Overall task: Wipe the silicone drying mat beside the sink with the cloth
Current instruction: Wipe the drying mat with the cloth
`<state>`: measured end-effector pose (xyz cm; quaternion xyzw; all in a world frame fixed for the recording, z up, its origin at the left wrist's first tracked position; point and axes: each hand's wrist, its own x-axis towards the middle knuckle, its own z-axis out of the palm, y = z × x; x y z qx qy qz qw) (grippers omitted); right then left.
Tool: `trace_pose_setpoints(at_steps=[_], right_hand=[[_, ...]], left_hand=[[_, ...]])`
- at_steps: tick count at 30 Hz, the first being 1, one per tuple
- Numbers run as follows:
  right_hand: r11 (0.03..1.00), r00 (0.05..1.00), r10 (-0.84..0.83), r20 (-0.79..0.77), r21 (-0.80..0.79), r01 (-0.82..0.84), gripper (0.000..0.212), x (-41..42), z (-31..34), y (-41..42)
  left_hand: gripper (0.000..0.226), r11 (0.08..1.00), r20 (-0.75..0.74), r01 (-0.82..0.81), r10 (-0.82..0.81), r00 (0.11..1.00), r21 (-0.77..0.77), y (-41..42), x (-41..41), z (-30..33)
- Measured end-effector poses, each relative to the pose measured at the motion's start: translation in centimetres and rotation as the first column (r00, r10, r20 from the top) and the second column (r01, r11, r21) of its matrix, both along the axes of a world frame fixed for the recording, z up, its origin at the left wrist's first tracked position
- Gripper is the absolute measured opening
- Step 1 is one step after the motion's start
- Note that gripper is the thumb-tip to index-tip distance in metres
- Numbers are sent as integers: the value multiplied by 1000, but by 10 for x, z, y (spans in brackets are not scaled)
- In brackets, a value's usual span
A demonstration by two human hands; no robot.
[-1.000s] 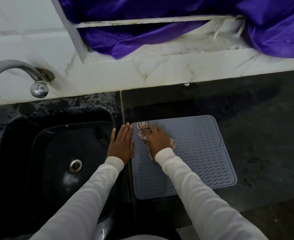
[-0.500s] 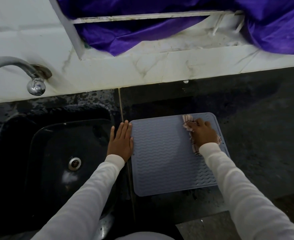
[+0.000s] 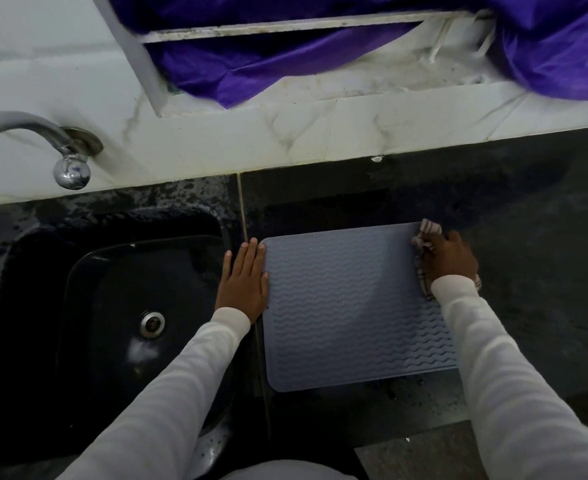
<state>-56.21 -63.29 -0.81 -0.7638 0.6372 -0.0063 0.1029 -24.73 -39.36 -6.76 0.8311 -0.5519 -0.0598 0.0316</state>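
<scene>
Mat lies flat on the dark counter just right of the sink. The right hand bunches the cloth in curled fingers at the mat's far right corner; the left hand rests flat, fingers straight, pinning the left edge. A stroke running off the corner could curl the edge or drag the mat. The counter looks wet, so it may slide if the left hand lifts.

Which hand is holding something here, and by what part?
The right hand grips the bunched checked cloth around its middle, at the mat's far right corner. The left hand lies flat, holding nothing.
</scene>
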Motion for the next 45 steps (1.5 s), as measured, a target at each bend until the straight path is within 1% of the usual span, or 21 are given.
trace_pose_setpoints(at_steps=[2, 4, 5, 6, 7, 9, 11, 12, 14, 19, 22, 25, 29, 38, 41, 45], right_hand=[[994, 982, 100, 159, 21, -105, 41, 33, 6, 20], [974, 917, 216, 336, -8, -226, 40, 78, 13, 51], [962, 889, 264, 374, -29, -273, 38, 102, 17, 69], [944, 870, 317, 377, -39, -327, 38, 131, 16, 90], [923, 856, 370, 360, -39, -382, 42, 160, 15, 113], [892, 863, 416, 286, 58, -449, 54, 211, 5, 155], [880, 886, 424, 186, 146, -451, 51, 236, -15, 177], [882, 892, 420, 166, 159, -444, 51, 237, -23, 179], [891, 894, 409, 181, 130, -434, 51, 228, -27, 173], [853, 858, 497, 128, 107, -510, 51, 217, -20, 163], [843, 849, 525, 62, 101, -529, 48, 209, -18, 151], [854, 858, 514, -20, 113, -509, 50, 191, -13, 133], [852, 847, 521, -110, 130, -507, 59, 156, -12, 109], [935, 900, 355, -255, 86, -344, 46, 56, -10, 36], [974, 952, 226, -207, 68, -217, 37, 28, -6, 18], [995, 987, 88, -138, 68, -79, 38, 15, -5, 10]], left_hand=[[60, 1000, -8, 12, -12, 1000, 10, 0, 1, 1], [61, 1000, -22, 20, -19, 1000, 16, 1, 2, 4], [61, 1000, -26, 19, -18, 999, 21, 0, 2, 5], [62, 1000, -32, 14, -13, 999, 23, -1, 2, 5], [63, 999, -32, 12, -11, 999, 33, -1, 3, 5], [68, 994, 16, 51, -52, 998, 92, 1, 4, 4], [73, 982, 68, 96, -108, 992, 164, 2, 6, 1], [72, 981, 77, 101, -115, 990, 168, 3, 6, 1], [65, 988, 82, 77, -89, 993, 131, 2, 7, 2], [65, 996, 87, 51, -57, 995, 71, 1, 6, 0], [61, 999, 80, 27, -29, 996, 38, -1, 5, 3], [59, 1000, 37, -3, 3, 999, 11, 0, 5, 2], [58, 1000, 15, -3, 3, 1000, 4, 0, 4, 4], [59, 1000, 8, -9, 9, 1000, 16, 0, 3, 4], [59, 1000, 7, -10, 10, 1000, 16, 0, 3, 3], [59, 1000, -20, -17, 17, 1000, 21, -1, 0, 3]])
